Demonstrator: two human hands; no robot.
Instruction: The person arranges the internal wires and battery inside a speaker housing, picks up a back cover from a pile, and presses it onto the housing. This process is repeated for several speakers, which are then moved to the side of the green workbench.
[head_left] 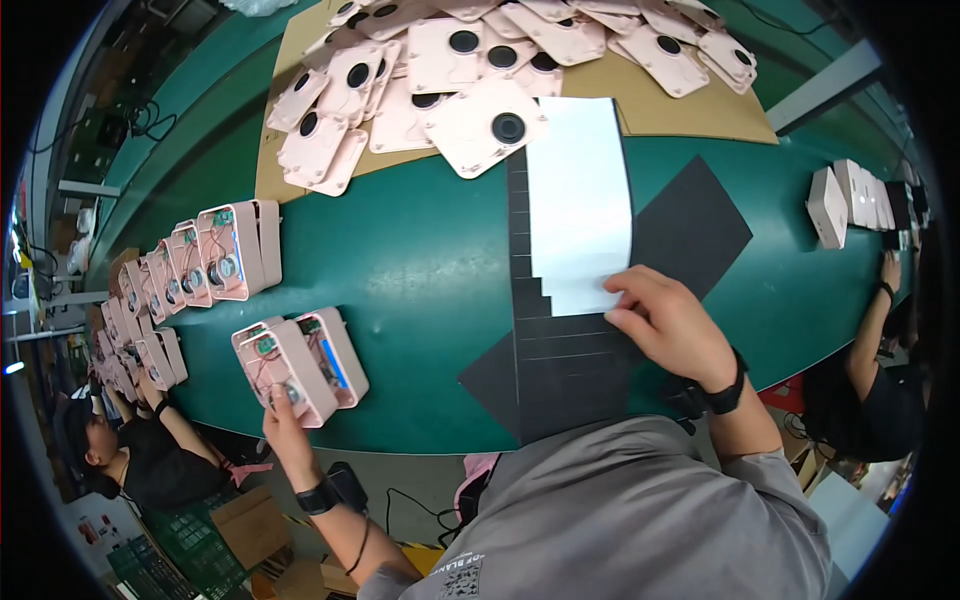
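Note:
My left hand (287, 432) grips the lower edge of an open pink plastic housing (308, 375), its fingers closed round the rim. Wires, a green circuit board and a round metal part show inside. Right behind it stands another pink housing (345, 362) with a blue strip inside. My right hand (665, 325) is over the lower right edge of a white sheet (580, 200), thumb and forefinger curled toward each other. Whatever may be between those fingertips is too small to tell. Beneath the sheet lies a black sheet (575, 385) marked off into strips.
Many pink panels with round black parts (480, 130) are heaped on cardboard (690, 118) at the far side. More open housings (235, 250) line the green table's left. White boxes (828, 207) stand at the right. Co-workers sit at the left (150, 440) and right (870, 370).

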